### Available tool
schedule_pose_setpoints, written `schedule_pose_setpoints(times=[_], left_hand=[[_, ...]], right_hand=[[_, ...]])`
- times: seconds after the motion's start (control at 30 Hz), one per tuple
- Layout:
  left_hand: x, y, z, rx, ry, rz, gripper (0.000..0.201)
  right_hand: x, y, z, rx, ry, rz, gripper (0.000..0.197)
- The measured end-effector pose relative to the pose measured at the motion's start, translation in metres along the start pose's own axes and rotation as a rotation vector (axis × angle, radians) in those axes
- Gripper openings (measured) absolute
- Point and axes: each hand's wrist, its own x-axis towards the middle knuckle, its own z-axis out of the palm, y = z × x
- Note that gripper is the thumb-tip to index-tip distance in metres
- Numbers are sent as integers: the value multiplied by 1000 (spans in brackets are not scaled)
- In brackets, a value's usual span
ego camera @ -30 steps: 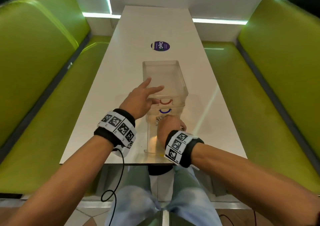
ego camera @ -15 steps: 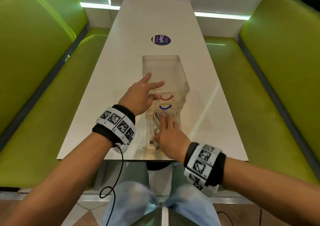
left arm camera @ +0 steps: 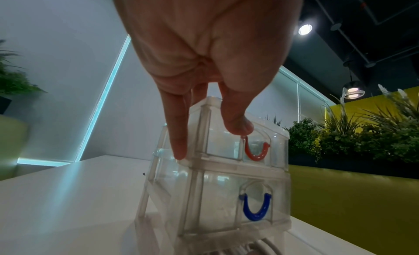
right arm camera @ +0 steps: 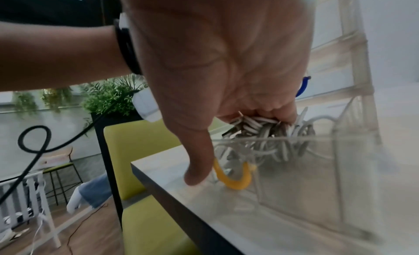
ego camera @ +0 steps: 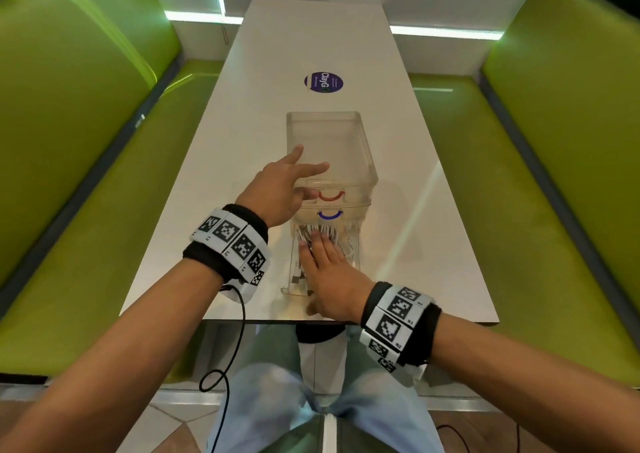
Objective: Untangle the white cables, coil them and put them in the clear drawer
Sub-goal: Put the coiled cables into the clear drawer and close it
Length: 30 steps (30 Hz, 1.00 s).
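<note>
White cables are pressed flat into the pulled-out bottom clear drawer by the right hand, fingers straight. The drawer unit is steadied by the left hand, fingers extended, nothing grasped

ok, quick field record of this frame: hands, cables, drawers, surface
left hand: fingers straight, steadying the top corner of the clear drawer unit
right hand: flat, pressing the white cables down
cables: bundled in the pulled-out bottom drawer
bottom drawer: open, yellow handle
other drawers: red handle and blue handle, both closed
surface: white table, unit near its front edge
</note>
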Motion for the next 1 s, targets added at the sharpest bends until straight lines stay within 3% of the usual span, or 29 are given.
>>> schedule_pose_setpoints(times=[0.1,0.27,0.47,0.6,0.77,1.0], left_hand=[[1,-2,-2,10,-13,-2,49],[0,-2,-2,1,-22,3,49],[-3,3,3,23,24,-4,48],[-3,1,1,38,17,-3,48],[-3,1,0,19,0,0,48],[-3,-4,0,19,7,3,49]], right_hand=[[0,14,6,-31,-14,-58,82],[4,38,-6,-125,-1,-115,88],[-12,17,-8,-94,99,-52,90],[-28,8,-9,-178,120,2,69],[-23,10,-20,-161,99,-2,59],[-21,7,-23,-134,264,-5,46]])
